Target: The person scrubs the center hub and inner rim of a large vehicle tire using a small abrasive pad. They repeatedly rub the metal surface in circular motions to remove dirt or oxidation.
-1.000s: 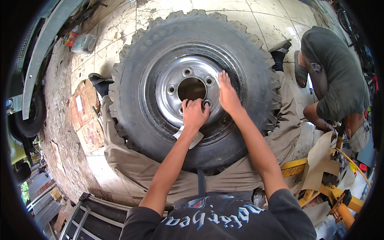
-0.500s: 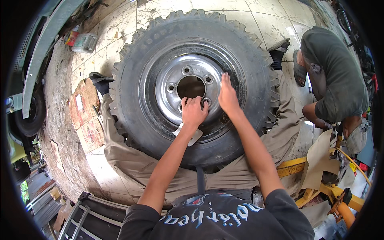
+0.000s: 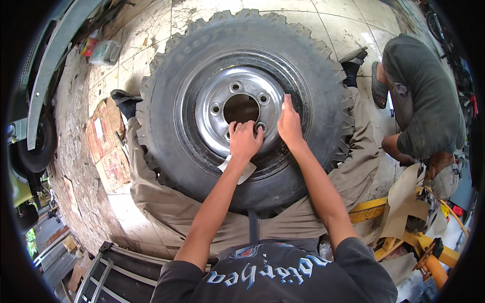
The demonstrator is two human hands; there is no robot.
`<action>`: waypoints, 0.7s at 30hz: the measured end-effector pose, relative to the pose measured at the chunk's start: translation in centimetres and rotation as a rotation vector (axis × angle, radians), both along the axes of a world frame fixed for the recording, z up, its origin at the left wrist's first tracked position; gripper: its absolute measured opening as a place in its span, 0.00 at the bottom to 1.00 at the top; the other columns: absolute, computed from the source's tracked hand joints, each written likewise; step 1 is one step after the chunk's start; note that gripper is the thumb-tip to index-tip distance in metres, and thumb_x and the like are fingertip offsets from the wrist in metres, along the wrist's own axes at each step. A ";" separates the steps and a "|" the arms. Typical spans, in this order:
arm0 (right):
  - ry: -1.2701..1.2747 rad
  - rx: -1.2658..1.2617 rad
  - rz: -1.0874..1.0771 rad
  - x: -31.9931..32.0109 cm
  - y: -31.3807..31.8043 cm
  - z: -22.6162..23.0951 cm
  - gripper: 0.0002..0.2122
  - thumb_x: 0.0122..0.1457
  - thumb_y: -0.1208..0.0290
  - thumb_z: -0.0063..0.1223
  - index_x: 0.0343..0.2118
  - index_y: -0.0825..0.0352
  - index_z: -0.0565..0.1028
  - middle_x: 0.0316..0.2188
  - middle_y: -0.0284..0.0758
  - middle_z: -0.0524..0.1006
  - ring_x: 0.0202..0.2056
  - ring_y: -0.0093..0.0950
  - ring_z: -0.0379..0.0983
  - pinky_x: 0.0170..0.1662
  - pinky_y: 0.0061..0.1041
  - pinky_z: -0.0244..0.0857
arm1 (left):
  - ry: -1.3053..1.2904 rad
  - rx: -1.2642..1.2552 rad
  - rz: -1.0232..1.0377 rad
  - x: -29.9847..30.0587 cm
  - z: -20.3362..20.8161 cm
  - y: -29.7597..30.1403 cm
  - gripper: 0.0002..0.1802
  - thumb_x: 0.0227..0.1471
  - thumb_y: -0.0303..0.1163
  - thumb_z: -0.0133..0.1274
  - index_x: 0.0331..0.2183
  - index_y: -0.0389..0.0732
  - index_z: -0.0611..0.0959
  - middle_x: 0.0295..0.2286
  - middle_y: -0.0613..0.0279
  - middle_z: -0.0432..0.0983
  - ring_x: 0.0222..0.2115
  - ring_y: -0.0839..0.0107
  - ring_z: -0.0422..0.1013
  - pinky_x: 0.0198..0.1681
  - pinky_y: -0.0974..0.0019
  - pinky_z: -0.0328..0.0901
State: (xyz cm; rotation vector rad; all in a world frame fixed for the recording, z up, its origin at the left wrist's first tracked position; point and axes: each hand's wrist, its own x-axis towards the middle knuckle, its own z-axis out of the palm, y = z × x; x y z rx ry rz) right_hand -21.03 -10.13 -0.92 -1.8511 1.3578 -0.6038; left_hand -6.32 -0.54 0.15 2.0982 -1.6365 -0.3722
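A big knobbly black tyre (image 3: 166,96) lies flat between my outstretched legs, mounted on a steel wheel rim (image 3: 209,91) with a round centre hole and several bolt holes. My left hand (image 3: 245,141) hooks its bent fingers over the near edge of the centre hole, gripping the rim. Flat along the right side of the raised disc rests my right hand (image 3: 290,123), seen edge-on, with its fingers straight and together. Its palm is hidden. A pale sheet (image 3: 246,173) lies on the rim, partly covered by my left wrist.
At the right a person (image 3: 424,96) in dark clothes bends low, close to the tyre. Yellow metal equipment (image 3: 371,209) and cardboard (image 3: 401,202) are at the lower right. Flattened cardboard (image 3: 107,146), a clear plastic container (image 3: 105,53) and a vehicle's bumper (image 3: 48,81) lie left.
My right hand has slid very slightly toward me along the rim. My left hand keeps its place. The bent person at the right has shifted a little.
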 end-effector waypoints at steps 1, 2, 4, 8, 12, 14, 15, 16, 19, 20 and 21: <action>-0.016 0.043 0.001 0.0 -0.4 0.4 0.26 0.64 0.82 0.36 0.65 0.84 0.52 0.65 0.66 0.52 0.68 0.58 0.47 0.70 0.44 0.47 | 0.007 -0.002 0.000 -0.1 0.0 0.2 0.16 0.54 0.41 0.55 0.35 0.36 0.82 0.30 0.50 0.81 0.37 0.55 0.75 0.60 0.51 0.55; 0.000 -0.007 0.007 -0.1 0.4 0.4 0.26 0.65 0.81 0.36 0.65 0.84 0.52 0.66 0.66 0.52 0.68 0.59 0.46 0.70 0.45 0.47 | 0.013 -0.007 -0.002 0.0 0.0 0.1 0.16 0.54 0.41 0.55 0.35 0.36 0.82 0.30 0.50 0.81 0.37 0.55 0.75 0.60 0.51 0.55; 0.029 -0.109 0.026 -0.1 4.5 0.6 0.25 0.65 0.81 0.36 0.65 0.84 0.52 0.66 0.66 0.51 0.68 0.59 0.45 0.70 0.46 0.46 | -0.001 0.004 0.007 0.3 -0.1 0.2 0.16 0.54 0.41 0.55 0.35 0.36 0.82 0.30 0.50 0.81 0.37 0.55 0.75 0.60 0.51 0.55; 0.018 -0.119 0.063 -0.1 8.3 0.1 0.26 0.65 0.81 0.36 0.65 0.83 0.52 0.66 0.67 0.51 0.68 0.59 0.46 0.71 0.46 0.45 | -0.009 -0.004 0.025 0.3 -0.2 0.3 0.16 0.54 0.41 0.55 0.35 0.37 0.83 0.29 0.49 0.81 0.37 0.54 0.75 0.59 0.50 0.56; 0.031 -0.104 -0.035 1.0 3.0 0.9 0.26 0.65 0.82 0.36 0.65 0.83 0.52 0.66 0.67 0.51 0.68 0.60 0.46 0.71 0.46 0.45 | -0.007 -0.006 -0.014 0.3 0.2 0.0 0.16 0.54 0.40 0.55 0.35 0.36 0.82 0.30 0.49 0.81 0.37 0.54 0.75 0.59 0.50 0.56; 0.041 -0.070 -0.016 0.8 4.0 0.8 0.27 0.64 0.82 0.37 0.65 0.84 0.50 0.66 0.68 0.50 0.68 0.61 0.45 0.71 0.46 0.44 | -0.022 -0.006 -0.006 0.2 -0.1 0.2 0.15 0.54 0.40 0.54 0.36 0.37 0.83 0.30 0.50 0.81 0.37 0.55 0.75 0.59 0.50 0.56; 0.047 -0.088 0.027 0.4 6.0 0.5 0.28 0.63 0.82 0.37 0.65 0.85 0.49 0.66 0.68 0.49 0.68 0.62 0.44 0.71 0.47 0.43 | -0.029 -0.006 0.000 0.2 -0.3 0.3 0.15 0.55 0.40 0.54 0.36 0.37 0.83 0.30 0.50 0.81 0.37 0.55 0.75 0.58 0.50 0.56; 0.043 -0.060 0.061 0.3 7.9 0.9 0.30 0.62 0.82 0.38 0.66 0.85 0.48 0.65 0.71 0.48 0.68 0.63 0.42 0.71 0.49 0.42 | -0.033 -0.018 0.002 0.3 -0.5 0.0 0.15 0.55 0.39 0.54 0.36 0.37 0.83 0.30 0.50 0.81 0.37 0.55 0.75 0.58 0.50 0.56; 0.061 -0.123 0.064 0.4 7.4 0.5 0.28 0.64 0.81 0.35 0.66 0.85 0.48 0.64 0.72 0.48 0.67 0.65 0.43 0.71 0.50 0.42 | -0.045 -0.028 -0.011 0.2 -0.7 0.4 0.13 0.58 0.38 0.52 0.37 0.38 0.83 0.31 0.51 0.82 0.37 0.56 0.75 0.58 0.51 0.56; 0.035 -0.089 0.002 0.7 6.0 0.7 0.27 0.64 0.81 0.35 0.65 0.85 0.49 0.65 0.70 0.50 0.68 0.64 0.44 0.71 0.50 0.42 | -0.046 -0.032 -0.019 0.3 -0.4 0.3 0.13 0.59 0.37 0.51 0.37 0.38 0.83 0.31 0.51 0.82 0.37 0.57 0.75 0.58 0.51 0.56; 0.011 -0.053 -0.062 1.1 4.3 0.9 0.26 0.64 0.82 0.34 0.65 0.86 0.50 0.65 0.69 0.51 0.68 0.62 0.45 0.71 0.50 0.42 | -0.047 -0.035 -0.030 0.4 -0.3 0.3 0.13 0.60 0.37 0.51 0.37 0.38 0.83 0.31 0.52 0.82 0.37 0.57 0.75 0.58 0.51 0.56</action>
